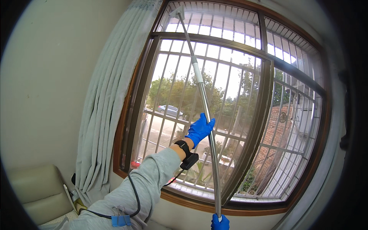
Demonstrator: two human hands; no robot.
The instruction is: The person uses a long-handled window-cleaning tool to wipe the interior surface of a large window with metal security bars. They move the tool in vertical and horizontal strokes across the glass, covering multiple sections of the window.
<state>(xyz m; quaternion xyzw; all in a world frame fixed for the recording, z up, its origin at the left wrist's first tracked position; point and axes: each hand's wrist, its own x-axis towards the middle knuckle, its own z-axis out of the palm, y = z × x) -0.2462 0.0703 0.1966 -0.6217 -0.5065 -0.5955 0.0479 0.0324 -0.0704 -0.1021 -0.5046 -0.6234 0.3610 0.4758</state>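
A long-handled window cleaner (205, 100) with a metal telescopic pole reaches up and leftward across the window. Its pale triangular head (177, 13) is at the upper left pane. My left hand (200, 129), in a blue glove, is wrapped round the middle of the pole. Lower down, at the bottom edge of the view, my right hand (220, 222) in a matching glove grips the pole near its lower end; part of that hand is cut off. The window (214, 50) has a brown frame, and metal bars stand outside the glass.
A grey-blue curtain (109, 96) hangs gathered left of the window. At the lower left stands a beige padded seat (36, 188). A black device (189, 161) is strapped to my left wrist, its cable running along my sleeve to a blue binder clip (121, 220).
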